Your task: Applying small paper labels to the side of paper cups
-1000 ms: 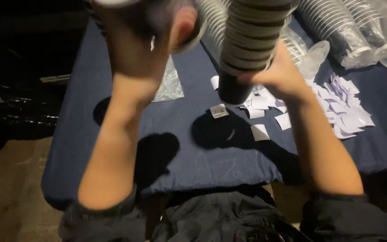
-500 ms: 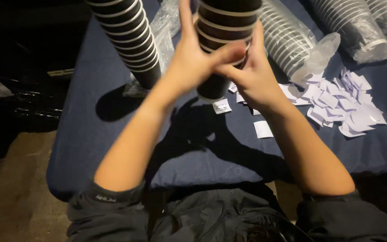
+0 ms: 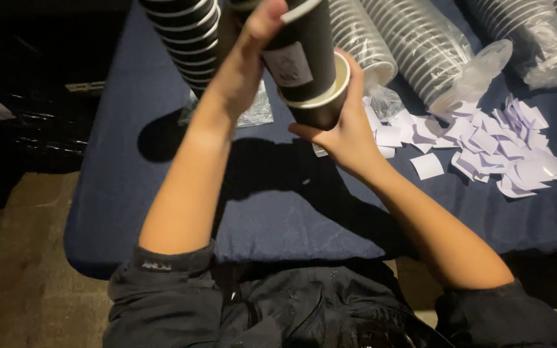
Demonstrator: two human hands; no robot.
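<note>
The left hand (image 3: 243,71) is raised above the table, fingers wrapped around the upper cup (image 3: 304,48), a tall black paper cup with a pale rim and a small white label stuck on its side. The thumb presses at the cup's rim near the top of the view. This cup sits partly inside a second one, its base sunk into the mouth below.

The right hand (image 3: 346,132) cups the lower cup (image 3: 320,106) from beneath and from the far side, fingers curled up along its wall, palm under its base. That cup is also black outside with a light cream inside and a pale rim, tilted toward the person so that part of its mouth shows around the upper cup.

Both cups are held in the air over the middle of the table (image 3: 272,206), which is covered in dark blue cloth; the arms throw a shadow on it.

Just left of the left hand, a stack (image 3: 185,32) of the same black cups with pale rims hangs into the view from the top. Beyond the hands lie sleeves (image 3: 420,45) of nested cups in clear plastic wrap, on their sides at the table's far edge. To the right of the right hand a scatter of small white labels (image 3: 485,145) lies on the cloth, some overlapping. A crumpled clear wrapper (image 3: 253,113) lies behind the left wrist.
</note>
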